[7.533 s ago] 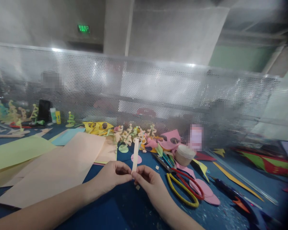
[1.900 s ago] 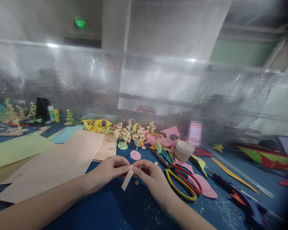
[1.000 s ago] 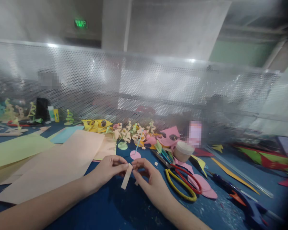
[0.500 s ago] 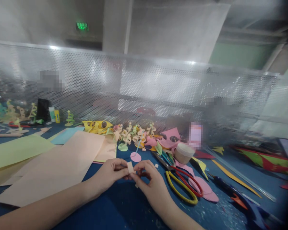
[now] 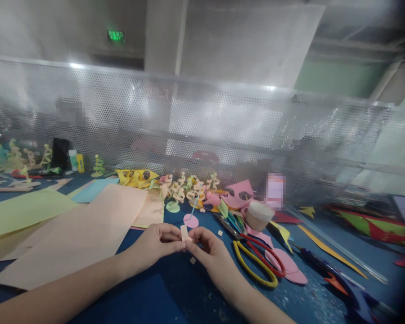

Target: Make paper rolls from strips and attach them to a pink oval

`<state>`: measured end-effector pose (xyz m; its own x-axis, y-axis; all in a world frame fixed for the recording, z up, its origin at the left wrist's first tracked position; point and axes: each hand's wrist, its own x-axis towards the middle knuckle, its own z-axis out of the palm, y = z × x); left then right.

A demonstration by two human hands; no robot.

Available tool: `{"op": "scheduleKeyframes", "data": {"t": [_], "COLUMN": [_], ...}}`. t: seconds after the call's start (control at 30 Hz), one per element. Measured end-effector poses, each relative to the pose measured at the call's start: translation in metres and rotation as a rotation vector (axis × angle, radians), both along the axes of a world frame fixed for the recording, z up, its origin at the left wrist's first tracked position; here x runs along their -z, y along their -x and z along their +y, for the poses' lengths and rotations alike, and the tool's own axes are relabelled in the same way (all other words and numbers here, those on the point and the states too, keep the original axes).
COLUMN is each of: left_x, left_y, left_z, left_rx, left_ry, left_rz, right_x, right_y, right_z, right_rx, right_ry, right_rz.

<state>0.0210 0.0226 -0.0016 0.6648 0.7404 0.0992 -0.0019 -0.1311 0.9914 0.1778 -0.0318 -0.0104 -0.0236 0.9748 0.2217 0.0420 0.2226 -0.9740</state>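
Between my fingertips is a small pale peach strip of paper (image 5: 184, 232), its upper end sticking up. My left hand (image 5: 155, 247) pinches it from the left with thumb and forefinger. From the other side my right hand (image 5: 209, 252) is closed on it too, the two hands nearly touching. The strip's lower end is hidden by the fingers. Just beyond stands a thin blue stick (image 5: 195, 202) on a round pink paper base (image 5: 191, 220). Tiny paper squares lie close by, one below the right fingers (image 5: 192, 260) and another (image 5: 220, 233) beyond that hand.
Scissors with red and yellow handles (image 5: 256, 265) lie right of my hands, near pink paper ovals (image 5: 283, 261) and a white cup (image 5: 258, 217). A blue glue gun (image 5: 337, 279) is farther right. Large paper sheets (image 5: 87, 229) cover the left; spiral paper trees (image 5: 178, 189) stand behind.
Both hands shift slightly and draw closer together around the strip. The tiny square under my right fingers shows more fully now.
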Motion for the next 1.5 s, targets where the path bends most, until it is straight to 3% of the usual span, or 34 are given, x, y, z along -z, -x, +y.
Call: {"op": "scheduleKeyframes", "data": {"t": [0.2, 0.33, 0.53, 0.73, 0.93, 1.03, 1.13, 1.37, 1.5], "left_x": [-0.002, 0.000, 0.005, 0.001, -0.003, -0.004, -0.005, -0.017, -0.020], "left_y": [0.001, 0.000, -0.002, -0.001, 0.001, 0.000, -0.001, 0.002, 0.006], "left_z": [-0.001, -0.003, -0.003, -0.006, -0.011, -0.013, -0.013, -0.010, -0.003], "left_rx": [-0.005, -0.044, -0.022, -0.052, -0.101, -0.112, -0.124, -0.086, 0.016], "left_ry": [-0.102, -0.192, -0.068, -0.200, -0.433, -0.477, -0.530, -0.623, -0.448], "left_rz": [0.092, 0.150, 0.094, 0.181, 0.315, 0.343, 0.360, 0.415, 0.330], "right_x": [0.004, 0.003, 0.003, 0.005, 0.000, -0.003, -0.005, -0.007, -0.008], "right_y": [-0.003, -0.003, -0.001, -0.001, -0.002, -0.003, -0.005, -0.005, -0.004], "right_z": [0.005, 0.005, 0.004, 0.005, -0.004, -0.008, -0.008, -0.005, -0.003], "right_rx": [-0.099, -0.065, -0.027, -0.001, 0.237, 0.236, 0.214, 0.214, 0.156], "right_ry": [0.039, 0.036, 0.039, 0.003, -0.277, -0.480, -0.558, -0.490, -0.290], "right_rz": [0.045, -0.022, 0.011, -0.073, -0.449, -0.692, -0.801, -0.713, -0.543]}}
